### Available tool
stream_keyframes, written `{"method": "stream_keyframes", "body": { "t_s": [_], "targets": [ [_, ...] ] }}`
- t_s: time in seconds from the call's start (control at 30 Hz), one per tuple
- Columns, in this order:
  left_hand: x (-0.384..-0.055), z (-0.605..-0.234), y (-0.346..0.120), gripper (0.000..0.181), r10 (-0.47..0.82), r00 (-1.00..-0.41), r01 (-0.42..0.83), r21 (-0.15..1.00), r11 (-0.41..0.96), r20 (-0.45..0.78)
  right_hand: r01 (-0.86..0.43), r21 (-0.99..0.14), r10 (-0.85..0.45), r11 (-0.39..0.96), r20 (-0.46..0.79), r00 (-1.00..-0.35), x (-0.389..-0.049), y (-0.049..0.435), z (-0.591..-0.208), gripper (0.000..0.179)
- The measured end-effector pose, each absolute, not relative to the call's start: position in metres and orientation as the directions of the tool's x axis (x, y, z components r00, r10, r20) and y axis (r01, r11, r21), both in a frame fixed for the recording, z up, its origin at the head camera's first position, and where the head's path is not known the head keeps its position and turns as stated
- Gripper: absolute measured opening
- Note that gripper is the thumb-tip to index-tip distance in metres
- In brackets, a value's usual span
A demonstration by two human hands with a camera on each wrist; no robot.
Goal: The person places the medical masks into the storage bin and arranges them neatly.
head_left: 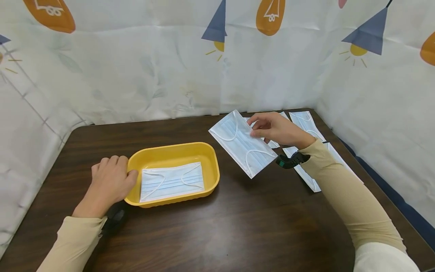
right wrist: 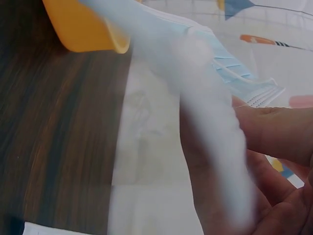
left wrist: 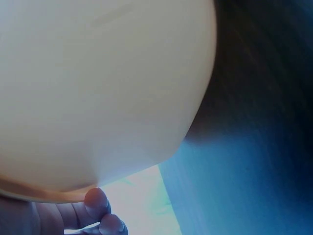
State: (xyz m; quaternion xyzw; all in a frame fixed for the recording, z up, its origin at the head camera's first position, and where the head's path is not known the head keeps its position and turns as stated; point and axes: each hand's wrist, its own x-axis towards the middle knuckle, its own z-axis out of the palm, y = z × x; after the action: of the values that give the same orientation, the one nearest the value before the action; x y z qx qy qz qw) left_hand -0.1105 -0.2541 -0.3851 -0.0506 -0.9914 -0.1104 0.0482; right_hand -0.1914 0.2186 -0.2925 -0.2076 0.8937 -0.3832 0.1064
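Observation:
My right hand [head_left: 276, 128] pinches a light blue pleated face mask [head_left: 238, 141] by its right side, holding it tilted above the table. Its white ear loops show in the head view. In the right wrist view the mask [right wrist: 230, 73] is partly blurred, with the thumb against it. On the left, my left hand [head_left: 110, 179] grips the left end of a yellow plastic basket [head_left: 176, 151]. The left wrist view has fingertips [left wrist: 97, 201] curled at the basket's rim. Inside the basket a second face mask [head_left: 172, 183] lies flat, loops upward.
Several more masks [head_left: 304, 121] lie on the right side of the dark wooden table [head_left: 217, 234], some hidden behind the right hand and forearm. Patterned white curtains [head_left: 136, 68] hang along the back and both sides of the table.

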Motion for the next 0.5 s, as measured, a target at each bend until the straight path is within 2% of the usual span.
{"method": "stream_keyframes", "body": {
  "t_s": [0.5],
  "targets": [
    [-0.109,-0.385,-0.254,0.044,0.085,-0.990,0.108,0.224,0.969,0.112,-0.316,-0.754,-0.500,0.576,-0.020,-0.866,-0.198,0.188,-0.288,0.025]
  ]
}}
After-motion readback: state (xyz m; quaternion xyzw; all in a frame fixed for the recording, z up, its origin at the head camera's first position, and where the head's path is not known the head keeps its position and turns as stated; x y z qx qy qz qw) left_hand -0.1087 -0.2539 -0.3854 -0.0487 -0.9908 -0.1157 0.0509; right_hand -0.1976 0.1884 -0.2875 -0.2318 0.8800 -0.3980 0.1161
